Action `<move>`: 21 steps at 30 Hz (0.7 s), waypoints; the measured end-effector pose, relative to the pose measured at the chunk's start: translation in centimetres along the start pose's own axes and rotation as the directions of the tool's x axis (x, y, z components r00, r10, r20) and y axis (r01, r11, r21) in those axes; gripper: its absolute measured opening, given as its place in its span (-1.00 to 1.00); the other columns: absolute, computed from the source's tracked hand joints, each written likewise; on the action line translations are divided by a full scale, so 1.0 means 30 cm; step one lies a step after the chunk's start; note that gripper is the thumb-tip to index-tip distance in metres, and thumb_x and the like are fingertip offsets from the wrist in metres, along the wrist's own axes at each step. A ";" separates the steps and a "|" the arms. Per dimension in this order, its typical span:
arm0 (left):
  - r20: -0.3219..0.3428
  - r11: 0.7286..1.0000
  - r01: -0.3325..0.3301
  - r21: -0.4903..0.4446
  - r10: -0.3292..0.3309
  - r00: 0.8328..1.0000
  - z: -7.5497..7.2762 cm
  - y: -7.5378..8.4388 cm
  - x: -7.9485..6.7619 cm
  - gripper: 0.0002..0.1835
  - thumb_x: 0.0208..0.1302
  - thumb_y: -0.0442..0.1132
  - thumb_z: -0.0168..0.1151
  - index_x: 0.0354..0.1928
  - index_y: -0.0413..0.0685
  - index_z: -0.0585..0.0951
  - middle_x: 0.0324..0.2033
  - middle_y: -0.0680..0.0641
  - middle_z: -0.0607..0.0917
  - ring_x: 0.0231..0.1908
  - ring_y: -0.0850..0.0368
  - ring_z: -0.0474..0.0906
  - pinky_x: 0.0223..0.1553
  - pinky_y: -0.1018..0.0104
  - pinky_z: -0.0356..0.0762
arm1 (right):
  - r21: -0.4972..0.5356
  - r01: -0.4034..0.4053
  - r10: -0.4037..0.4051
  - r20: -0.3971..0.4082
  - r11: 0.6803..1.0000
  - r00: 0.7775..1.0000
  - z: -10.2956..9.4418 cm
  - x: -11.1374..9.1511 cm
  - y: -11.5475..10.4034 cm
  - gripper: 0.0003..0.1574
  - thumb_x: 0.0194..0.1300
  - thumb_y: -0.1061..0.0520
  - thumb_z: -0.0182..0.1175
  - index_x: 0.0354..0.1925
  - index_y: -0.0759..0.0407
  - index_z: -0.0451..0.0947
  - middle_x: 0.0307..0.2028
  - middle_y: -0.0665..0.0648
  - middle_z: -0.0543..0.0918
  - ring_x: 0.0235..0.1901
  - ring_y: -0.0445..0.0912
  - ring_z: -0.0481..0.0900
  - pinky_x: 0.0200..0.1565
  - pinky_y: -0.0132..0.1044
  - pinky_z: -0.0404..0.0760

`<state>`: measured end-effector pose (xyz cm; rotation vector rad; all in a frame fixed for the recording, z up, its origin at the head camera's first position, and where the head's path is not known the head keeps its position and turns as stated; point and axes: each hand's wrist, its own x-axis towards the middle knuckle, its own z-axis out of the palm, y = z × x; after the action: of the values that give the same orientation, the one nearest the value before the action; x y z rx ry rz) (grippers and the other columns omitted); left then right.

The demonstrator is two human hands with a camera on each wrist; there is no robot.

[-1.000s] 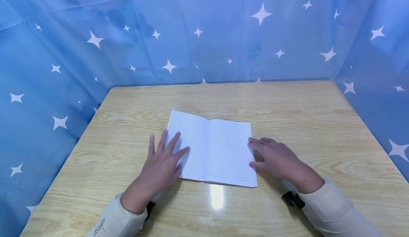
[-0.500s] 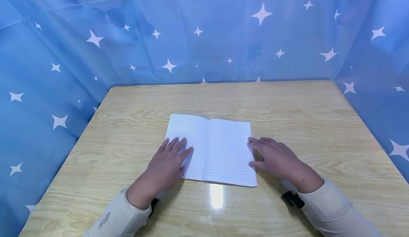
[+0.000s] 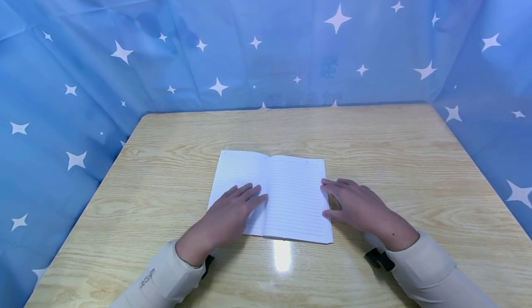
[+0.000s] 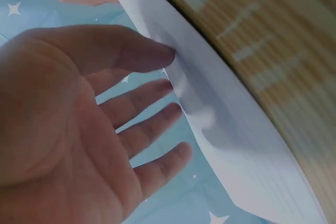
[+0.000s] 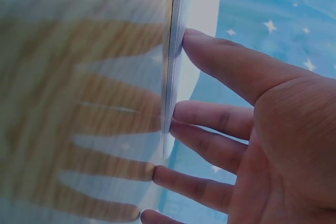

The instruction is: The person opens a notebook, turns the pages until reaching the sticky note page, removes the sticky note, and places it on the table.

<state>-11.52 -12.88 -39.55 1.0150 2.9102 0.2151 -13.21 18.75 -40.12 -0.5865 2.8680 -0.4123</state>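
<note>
l hand (image 3: pixel 230 215) loose over notebook (image 3: pixel 295 197) | r hand (image 3: pixel 355 206) loose @ r edge (image 3: pixel 325 172) | tbl back edge (image 3: pixel 291 109) far

In the head view, the left hand (image 3: pixel 227 218) hid the lower left part of the notebook (image 3: pixel 297 197). A mark (image 3: pixel 307 161) atop the right page was too small to read, as was the lettering (image 3: pixel 148 278) on the left sleeve (image 3: pixel 172 273). The bottom edge cut off both sleeves and the tabletop (image 3: pixel 120 234). In the right wrist view, the wood grain was blurred and the right hand (image 5: pixel 262 140) ran past the edge.
</note>
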 end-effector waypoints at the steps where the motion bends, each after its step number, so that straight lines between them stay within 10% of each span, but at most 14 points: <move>1: 0.009 1.000 -0.007 -0.012 0.007 1.000 0.002 0.003 0.003 -0.41 0.34 -0.54 0.05 0.37 0.04 0.48 0.36 -0.15 0.50 0.38 -0.15 0.40 0.34 -0.18 0.36 | 0.000 0.003 -0.003 0.000 1.000 1.000 -0.001 0.000 0.001 -0.16 0.18 -0.08 0.44 0.32 0.25 0.47 0.38 0.19 0.47 0.32 0.32 0.41 0.17 0.27 0.48; 14: 0.072 0.997 -0.067 -0.027 0.069 0.995 0.003 0.026 0.032 -0.18 0.05 -0.68 0.24 0.39 0.01 0.44 0.36 -0.17 0.49 0.41 -0.13 0.36 0.38 -0.09 0.33 | -0.002 0.011 -0.011 -0.005 1.000 1.000 -0.002 -0.005 -0.003 -0.17 0.18 -0.07 0.44 0.32 0.24 0.47 0.39 0.19 0.46 0.33 0.34 0.39 0.15 0.32 0.47; 21: 0.103 0.997 -0.007 -0.080 0.015 0.995 0.006 0.025 0.034 -0.28 0.23 -0.62 0.12 0.40 0.05 0.43 0.38 -0.14 0.48 0.42 -0.11 0.34 0.36 -0.18 0.34 | -0.006 0.018 -0.018 -0.003 1.000 1.000 -0.002 -0.004 -0.002 -0.17 0.18 -0.08 0.44 0.31 0.24 0.48 0.39 0.19 0.46 0.33 0.34 0.40 0.14 0.31 0.48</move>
<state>-11.83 -11.65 -39.62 0.9990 2.7797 0.2684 -13.10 18.76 -40.03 -0.6143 2.8701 -0.4077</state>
